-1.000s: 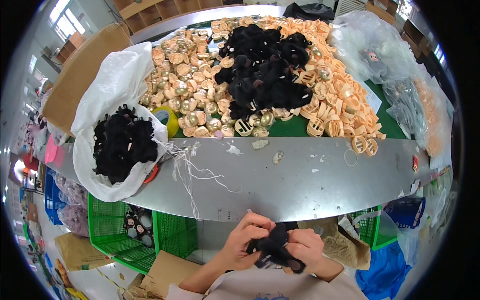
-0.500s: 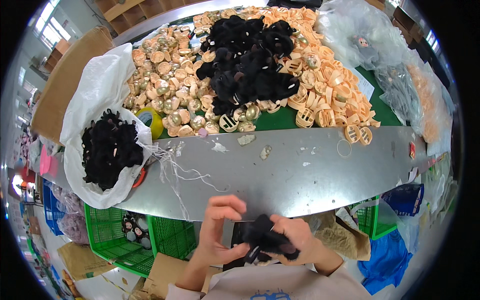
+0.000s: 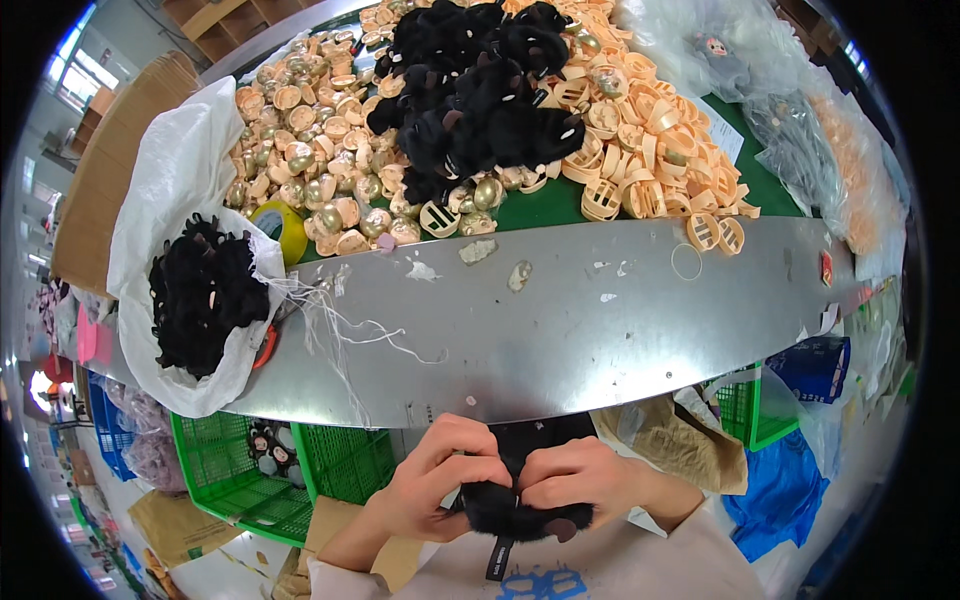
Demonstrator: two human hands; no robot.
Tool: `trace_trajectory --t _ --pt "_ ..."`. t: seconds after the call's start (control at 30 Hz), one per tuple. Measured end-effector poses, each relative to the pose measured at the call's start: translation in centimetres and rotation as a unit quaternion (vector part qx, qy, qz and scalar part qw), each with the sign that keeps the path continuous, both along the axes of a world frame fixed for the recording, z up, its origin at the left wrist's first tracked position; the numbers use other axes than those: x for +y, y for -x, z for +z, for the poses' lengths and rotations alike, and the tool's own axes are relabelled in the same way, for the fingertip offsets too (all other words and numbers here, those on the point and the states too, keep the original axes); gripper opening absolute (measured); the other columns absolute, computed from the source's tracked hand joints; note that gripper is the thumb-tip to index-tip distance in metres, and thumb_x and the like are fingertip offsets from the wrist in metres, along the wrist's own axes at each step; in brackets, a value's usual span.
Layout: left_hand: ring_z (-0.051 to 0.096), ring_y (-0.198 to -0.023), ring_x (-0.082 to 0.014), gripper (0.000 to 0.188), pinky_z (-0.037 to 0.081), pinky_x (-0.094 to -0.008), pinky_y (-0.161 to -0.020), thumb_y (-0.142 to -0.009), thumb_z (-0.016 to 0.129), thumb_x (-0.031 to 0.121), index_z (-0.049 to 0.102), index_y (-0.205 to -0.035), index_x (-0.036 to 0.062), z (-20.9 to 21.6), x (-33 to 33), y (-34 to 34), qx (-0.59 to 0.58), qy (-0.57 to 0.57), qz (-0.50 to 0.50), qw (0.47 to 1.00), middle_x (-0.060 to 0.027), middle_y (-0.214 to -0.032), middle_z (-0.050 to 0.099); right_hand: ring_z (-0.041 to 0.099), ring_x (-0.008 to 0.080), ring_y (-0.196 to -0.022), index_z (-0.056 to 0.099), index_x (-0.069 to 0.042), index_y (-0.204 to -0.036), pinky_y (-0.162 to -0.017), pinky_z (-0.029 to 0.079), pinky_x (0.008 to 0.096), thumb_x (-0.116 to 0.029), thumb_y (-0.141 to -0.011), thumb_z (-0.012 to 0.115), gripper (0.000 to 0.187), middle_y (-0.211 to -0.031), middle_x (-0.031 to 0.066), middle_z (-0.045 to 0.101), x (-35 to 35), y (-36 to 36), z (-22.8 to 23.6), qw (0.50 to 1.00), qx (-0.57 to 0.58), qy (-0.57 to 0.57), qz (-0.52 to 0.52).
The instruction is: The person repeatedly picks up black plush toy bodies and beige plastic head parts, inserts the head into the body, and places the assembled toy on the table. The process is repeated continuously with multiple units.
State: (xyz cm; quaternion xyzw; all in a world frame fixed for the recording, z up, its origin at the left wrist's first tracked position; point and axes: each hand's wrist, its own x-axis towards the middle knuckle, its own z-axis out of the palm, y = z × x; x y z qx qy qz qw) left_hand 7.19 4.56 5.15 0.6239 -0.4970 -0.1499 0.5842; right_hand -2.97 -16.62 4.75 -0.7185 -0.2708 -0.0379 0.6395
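Observation:
A black plush piece (image 3: 500, 515) with a round brown ear and a dangling black label (image 3: 498, 558) is held between my hands, just below the table's near edge. My left hand (image 3: 450, 478) pinches the plush from the left, its fingers bent. From the other side my right hand (image 3: 572, 478) grips the same plush, fingers curled into it. The two hands are close together, and the fingertips are partly hidden in the dark fur.
Black plush pieces (image 3: 490, 110) lie heaped among peach plastic parts (image 3: 660, 150) and gold-faced parts (image 3: 330, 150). A white sack (image 3: 165, 180) of black plush, yellow tape (image 3: 282, 228), red-handled scissors (image 3: 265, 348) and loose threads sit left. Green crates (image 3: 345, 470) stand below.
My left hand has closed from an open reach onto the plush, and my right hand has shifted its grip. The plush has turned, showing its label. The view has tilted slightly.

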Motion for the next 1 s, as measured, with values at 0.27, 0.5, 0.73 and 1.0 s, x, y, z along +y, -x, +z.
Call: trace_trajectory --t 0.27,0.5,0.73,1.0 --pt "0.057 -0.093 -0.0275 0.037 0.054 -0.0348 -0.076 -0.068 0.077 -0.002 0.061 -0.1 0.0053 -1.2 0.0 2.1 -0.108 0.039 0.162 0.98 -0.0101 -0.104 0.054 0.059 0.0226 -0.06 0.066 -0.001 -0.091 -0.05 0.048 0.0278 -0.018 -0.077 0.08 0.026 -0.091 0.0132 0.064 2.1 0.6 -1.7 0.967 -0.154 0.006 -0.201" --pt "0.056 -0.093 -0.027 0.042 0.059 -0.0365 -0.075 -0.071 0.086 0.011 0.055 -0.099 0.0032 -1.8 -2.0 3.9 -0.118 0.098 0.301 0.941 -0.0109 -0.103 0.053 0.06 0.0245 -0.06 0.068 0.002 -0.091 -0.053 0.051 0.0281 -0.005 -0.066 0.079 0.029 -0.094 0.016 0.064 5.4 1.0 -3.3 0.91 -0.205 -0.02 -0.36" --pt "0.064 -0.095 -0.0294 0.044 0.057 -0.0385 -0.079 -0.069 0.088 0.009 0.053 -0.095 0.0048 -2.3 -2.8 4.1 -0.019 0.144 0.287 0.947 -0.0121 -0.106 0.061 0.06 0.028 -0.074 0.065 0.0 -0.09 -0.064 0.053 0.0367 -0.012 -0.068 0.079 0.03 -0.09 0.0125 0.066 5.0 0.1 -2.4 0.909 -0.181 0.025 -0.374" --pt "0.06 -0.086 -0.0257 0.046 0.055 -0.0336 -0.077 -0.065 0.078 -0.005 0.069 -0.109 0.0045 -1.2 -0.3 3.2 -0.186 -0.003 0.224 0.957 -0.007 -0.097 0.054 0.054 0.0228 -0.071 0.069 -0.005 -0.099 -0.064 0.05 0.035 -0.01 -0.07 0.08 0.032 -0.085 0.0057 0.067 3.8 0.2 -2.5 0.889 -0.198 0.132 -0.39"
